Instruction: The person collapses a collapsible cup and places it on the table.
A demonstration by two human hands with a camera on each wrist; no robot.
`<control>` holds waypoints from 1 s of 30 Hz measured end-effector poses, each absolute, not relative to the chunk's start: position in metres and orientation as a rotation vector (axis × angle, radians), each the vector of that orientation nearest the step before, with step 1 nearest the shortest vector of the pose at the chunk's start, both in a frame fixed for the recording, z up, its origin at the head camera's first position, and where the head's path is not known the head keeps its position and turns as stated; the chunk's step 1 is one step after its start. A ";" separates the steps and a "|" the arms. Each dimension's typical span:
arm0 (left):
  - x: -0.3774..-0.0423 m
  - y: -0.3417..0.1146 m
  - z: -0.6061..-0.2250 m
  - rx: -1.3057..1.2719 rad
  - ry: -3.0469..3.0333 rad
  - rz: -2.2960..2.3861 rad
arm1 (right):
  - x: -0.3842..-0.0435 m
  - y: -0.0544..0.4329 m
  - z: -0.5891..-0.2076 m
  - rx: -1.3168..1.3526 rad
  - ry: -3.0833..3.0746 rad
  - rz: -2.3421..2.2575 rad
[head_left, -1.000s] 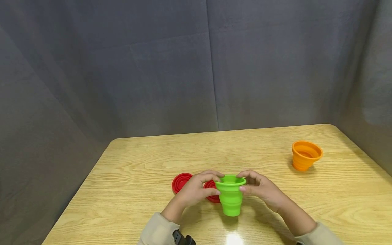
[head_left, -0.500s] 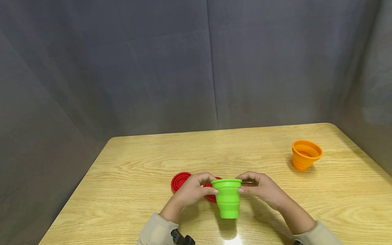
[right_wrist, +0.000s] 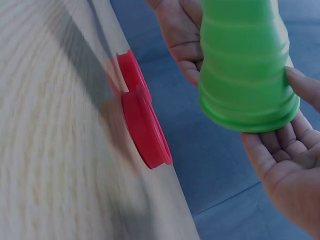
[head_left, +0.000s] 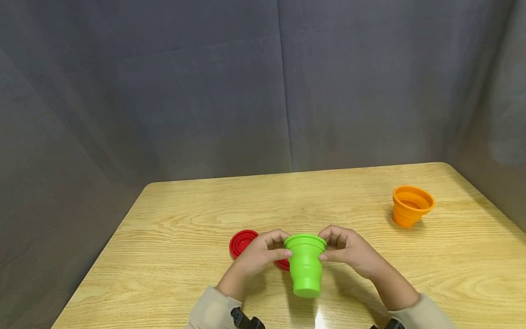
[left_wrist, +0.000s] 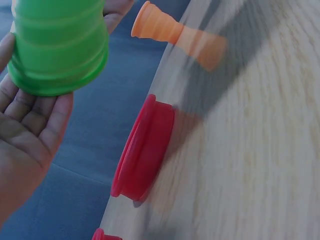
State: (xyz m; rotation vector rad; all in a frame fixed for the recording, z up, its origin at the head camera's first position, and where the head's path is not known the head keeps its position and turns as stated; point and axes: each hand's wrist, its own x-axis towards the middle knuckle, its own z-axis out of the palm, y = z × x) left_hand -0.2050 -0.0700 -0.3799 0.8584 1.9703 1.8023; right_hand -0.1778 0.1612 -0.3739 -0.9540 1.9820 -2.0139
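Note:
Between both hands, a green collapsible cup (head_left: 306,265) is held above the table, drawn out to full height, its base tipped toward me so its underside shows. My left hand (head_left: 258,253) pinches the left side of the rim with thumb and fingers. On the opposite side my right hand (head_left: 349,251) grips the rim the same way, thumb in front and fingers behind. The cup's inside is hidden in the head view. Two red collapsible cups, folded flat, lie beyond the left hand; one red cup (head_left: 241,243) shows plainly, the other red cup (head_left: 283,264) is mostly covered.
An orange collapsible cup (head_left: 412,205), drawn open, stands upright at the right of the wooden table (head_left: 197,205). Grey-blue curtains (head_left: 222,100) hang behind the table and at its sides.
The green cup has tilted: its opening showed a second ago, and now the base swings toward me and the underside shows. Both hands keep their hold on the rim.

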 end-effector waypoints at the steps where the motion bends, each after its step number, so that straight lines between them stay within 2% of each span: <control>1: -0.205 -0.070 -0.380 0.879 1.934 1.820 | -0.178 0.161 -0.374 -0.960 1.942 -2.039; 7: -0.203 -0.067 -0.380 0.951 1.822 1.893 | -0.178 0.161 -0.377 -0.996 1.783 -2.124; 30: -0.200 -0.052 -0.374 0.812 2.011 1.916 | -0.176 0.148 -0.370 -0.896 1.906 -2.167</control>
